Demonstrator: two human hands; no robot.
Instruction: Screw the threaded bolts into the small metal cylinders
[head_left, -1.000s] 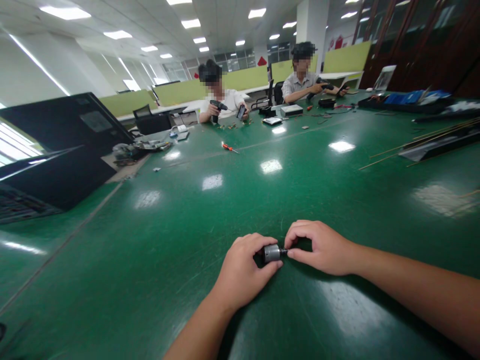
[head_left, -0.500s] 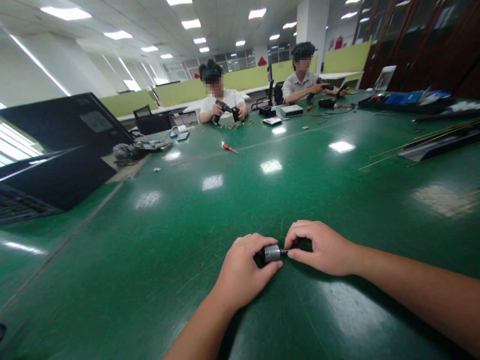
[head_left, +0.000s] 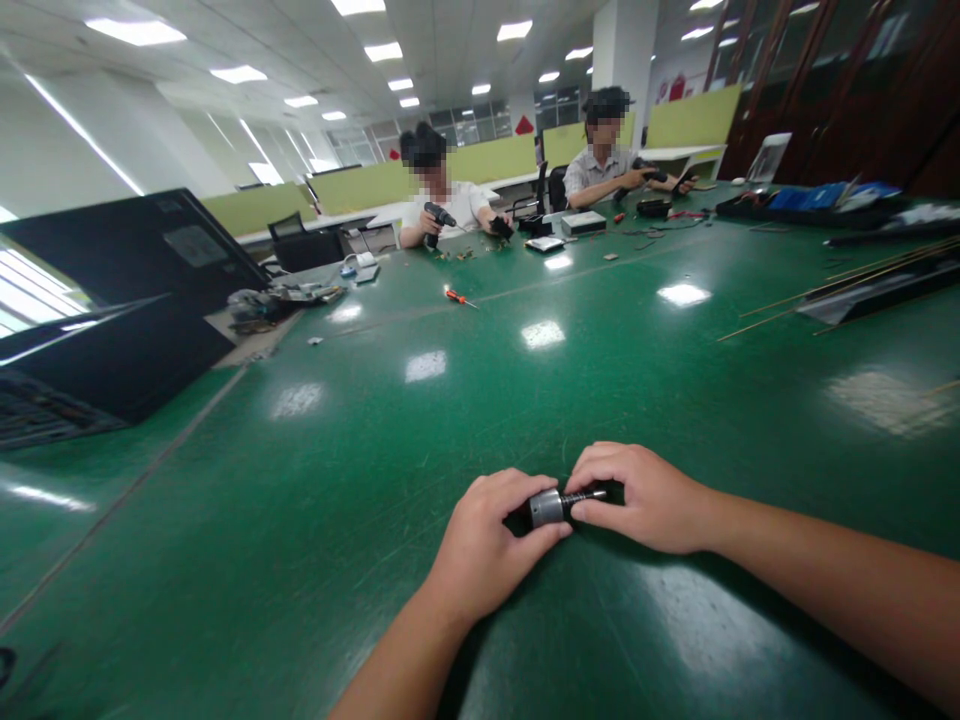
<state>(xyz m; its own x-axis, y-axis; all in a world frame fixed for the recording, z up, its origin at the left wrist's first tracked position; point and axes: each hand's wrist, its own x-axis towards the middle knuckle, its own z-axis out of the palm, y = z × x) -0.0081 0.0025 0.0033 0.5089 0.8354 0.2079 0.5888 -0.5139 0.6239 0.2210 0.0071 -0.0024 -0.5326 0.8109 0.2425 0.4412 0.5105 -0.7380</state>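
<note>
A short grey metal cylinder [head_left: 547,507] with small dark holes in its side lies low over the green tabletop [head_left: 360,420]. A thin shaft with a dark spring coiled round it [head_left: 576,498] runs out of its right end to a bright tip. My left hand [head_left: 487,545] is closed on the cylinder, thumb on the near side and fingers on the far side. Around the spring-wrapped shaft, close to the cylinder, are the thumb and fingertips of my right hand [head_left: 637,497]. The tip shows past them. The cylinder's left end is partly hidden in my left hand.
An orange screwdriver [head_left: 459,298] lies farther off. Across the table two people hold power drills [head_left: 439,218], with small parts before them. A dark open case [head_left: 112,330] stands at left. Thin rods and a black tray [head_left: 885,285] are at right.
My right fingertips have shifted along the shaft towards the cylinder, and the bright tip now shows beyond them. My left hand keeps its hold. One person's drill and other hand have moved apart.
</note>
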